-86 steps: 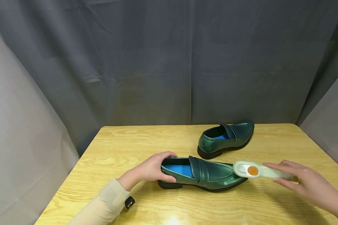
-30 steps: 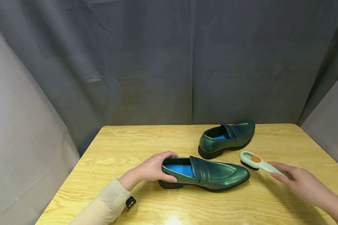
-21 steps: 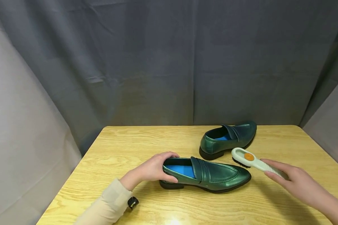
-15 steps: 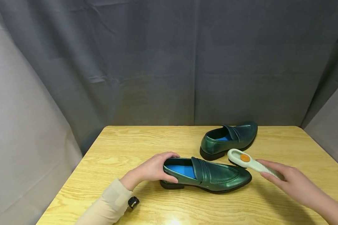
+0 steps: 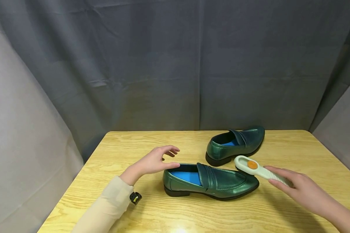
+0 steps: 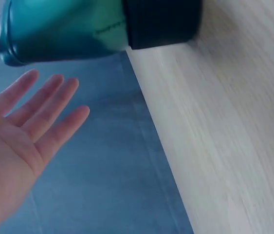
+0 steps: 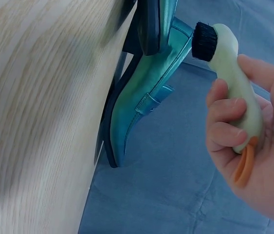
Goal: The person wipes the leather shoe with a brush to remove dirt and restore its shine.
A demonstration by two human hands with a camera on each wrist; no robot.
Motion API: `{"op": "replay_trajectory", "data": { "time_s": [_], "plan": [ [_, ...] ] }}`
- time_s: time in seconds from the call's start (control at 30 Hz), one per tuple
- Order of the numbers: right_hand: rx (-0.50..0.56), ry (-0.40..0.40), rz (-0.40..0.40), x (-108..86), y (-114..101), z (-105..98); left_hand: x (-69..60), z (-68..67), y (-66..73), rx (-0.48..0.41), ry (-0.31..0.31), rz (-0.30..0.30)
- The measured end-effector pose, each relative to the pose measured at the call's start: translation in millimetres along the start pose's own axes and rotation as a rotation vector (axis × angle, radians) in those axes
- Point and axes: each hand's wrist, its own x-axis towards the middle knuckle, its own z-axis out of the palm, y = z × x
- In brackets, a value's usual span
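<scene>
A green loafer point(image 5: 230, 184) with a blue insole lies on the wooden table, toe to the right. Just above its heel hovers my left hand point(image 5: 154, 160), fingers relaxed and spread, holding nothing; the left wrist view shows the palm beside the heel point(image 6: 68, 29), apart from it. My right hand point(image 5: 300, 187) grips a pale green shoe brush point(image 5: 262, 171) with an orange button. The brush head is over the far side of the loafer's toe. In the right wrist view its black bristles point(image 7: 205, 42) are visible, and fingers curl round the handle point(image 7: 244, 105).
A second green loafer point(image 5: 236, 145) stands farther back on the table point(image 5: 134, 145), near its rear edge. Dark grey cloth point(image 5: 151, 64) hangs behind the table, with lighter cloth at both sides. A black band with a small device point(image 5: 135, 197) sits at the left wrist.
My left hand has let go of the loafer's heel and lifted up and away. The brush moved off the toe to the right, then back left to above the toe's far side.
</scene>
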Motion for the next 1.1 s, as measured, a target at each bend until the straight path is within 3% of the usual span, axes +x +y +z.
{"op": "replay_trajectory", "data": {
  "time_s": [0.27, 0.57, 0.7, 0.87, 1.1],
  "plan": [
    [-0.008, -0.006, -0.006, -0.5, 1, 0, 7.0, 7.2, -11.2, -0.097, -0.015, 0.006],
    [-0.013, 0.021, -0.02, -2.7, 4, 2, 11.0, 12.2, -3.6, -0.124, 0.008, -0.092],
    [-0.01, 0.023, -0.019, -3.6, 4, 2, 11.3, 13.7, -0.8, -0.109, 0.034, -0.104],
    [-0.006, 0.034, -0.012, -5.9, 5, 2, 8.9, 18.6, 1.0, -0.07, 0.101, -0.084],
    [-0.009, 0.082, -0.024, -7.9, 9, 0, 3.8, 25.2, 0.2, -0.031, 0.204, -0.003]
  ]
}}
